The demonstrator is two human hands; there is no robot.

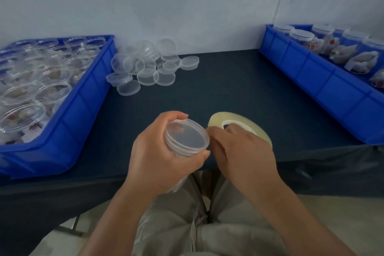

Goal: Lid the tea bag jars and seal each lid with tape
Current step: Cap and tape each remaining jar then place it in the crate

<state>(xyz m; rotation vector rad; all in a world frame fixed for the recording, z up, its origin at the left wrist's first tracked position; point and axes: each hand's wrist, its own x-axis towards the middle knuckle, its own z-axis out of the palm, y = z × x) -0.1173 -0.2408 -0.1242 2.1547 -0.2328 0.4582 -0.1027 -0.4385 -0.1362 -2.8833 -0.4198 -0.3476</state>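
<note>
Gripping lidded jar left hand; right hand holding tape roll, apparently; loose lids behind.

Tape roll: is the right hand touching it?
Touching. Head view: the right hand lies over the tape roll, its fingers hooked into the core.

a dark blue cloth-covered table stood against a pale wall. beige trousers showed below its edge.
</note>
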